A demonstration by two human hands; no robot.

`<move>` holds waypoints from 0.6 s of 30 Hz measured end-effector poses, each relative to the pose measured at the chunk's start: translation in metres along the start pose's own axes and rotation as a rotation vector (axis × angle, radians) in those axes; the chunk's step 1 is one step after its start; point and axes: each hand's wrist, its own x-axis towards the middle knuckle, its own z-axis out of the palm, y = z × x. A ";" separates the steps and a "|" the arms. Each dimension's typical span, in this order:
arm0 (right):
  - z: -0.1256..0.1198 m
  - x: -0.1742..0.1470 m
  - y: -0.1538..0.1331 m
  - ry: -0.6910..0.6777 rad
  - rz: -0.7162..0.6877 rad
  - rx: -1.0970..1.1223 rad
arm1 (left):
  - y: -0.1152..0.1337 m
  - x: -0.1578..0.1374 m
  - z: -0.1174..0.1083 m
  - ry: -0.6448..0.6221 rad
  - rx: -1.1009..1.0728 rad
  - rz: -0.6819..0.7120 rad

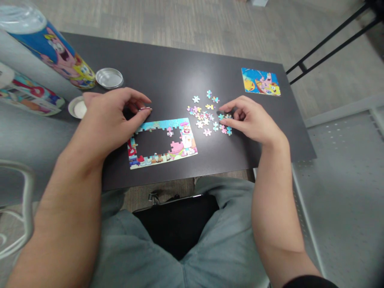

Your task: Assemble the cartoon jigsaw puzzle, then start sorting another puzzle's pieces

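From where I'm standing, the left hand is curling above the upper left corner of the partly assembled puzzle, and its thumb and wrist are hiding that corner. Something small and pinkish is showing at its fingertips, but I cannot tell whether it is gripping a piece or only showing its nails. The right hand is holding nothing that I can see; its thumb and forefinger are standing apart at the right edge of the loose pieces, partly covering a few. The puzzle is lying on the near side of the tabletop, its border framing a dark gap, while the picture card is lying beyond the right hand.

At the left, the tall container is running up to the edge of view, and the shorter container is being cut off at the side. The metal lid is lying in full view, but the left hand is overlapping the white-centred lid. SpongeBob artwork is covering the tall container and card; a barcode is showing on the shorter container, its print too blurred to read.
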 end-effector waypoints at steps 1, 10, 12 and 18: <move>-0.001 0.000 0.003 -0.008 -0.013 0.013 | 0.000 0.000 0.000 0.001 -0.004 -0.002; -0.004 0.005 0.017 -0.011 -0.022 0.019 | 0.000 0.000 0.003 0.007 -0.005 -0.010; -0.004 0.005 0.015 -0.008 -0.010 0.022 | -0.001 0.000 0.003 0.004 -0.007 -0.007; -0.004 0.004 0.009 -0.010 0.031 0.022 | -0.001 0.000 0.000 -0.012 -0.006 0.001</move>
